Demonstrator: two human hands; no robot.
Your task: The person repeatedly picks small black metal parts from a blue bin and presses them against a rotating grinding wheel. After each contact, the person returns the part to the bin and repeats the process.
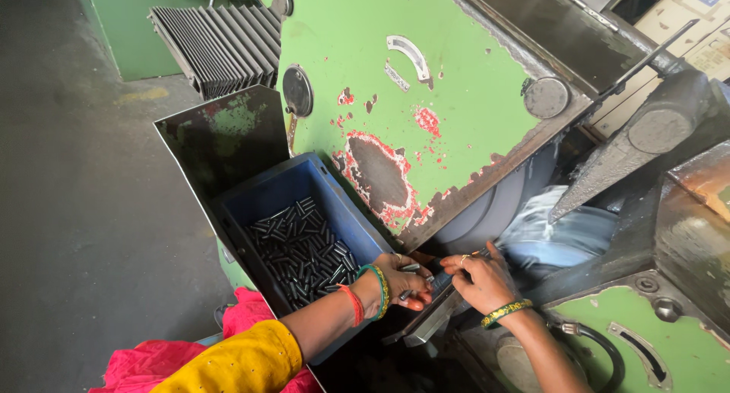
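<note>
My left hand (403, 283) is palm up beside the blue bin, cupped around a few short dark metal pins (409, 269). My right hand (481, 280) rests on a slanted metal guide rail (430, 321), with its fingers pinching a pin at the rail's upper end. The blue plastic bin (304, 181) to the left of my hands holds several more dark pins (304, 252). Just beyond my right hand a wide grey grinding wheel (494, 210) turns, with water splashing over it.
A worn green machine cover (426, 81) with flaking paint leans over the bin and wheel. A dark metal splash plate (224, 134) stands behind the bin. Black bellows (217, 43) sit at the back. Grey concrete floor (84, 210) lies to the left.
</note>
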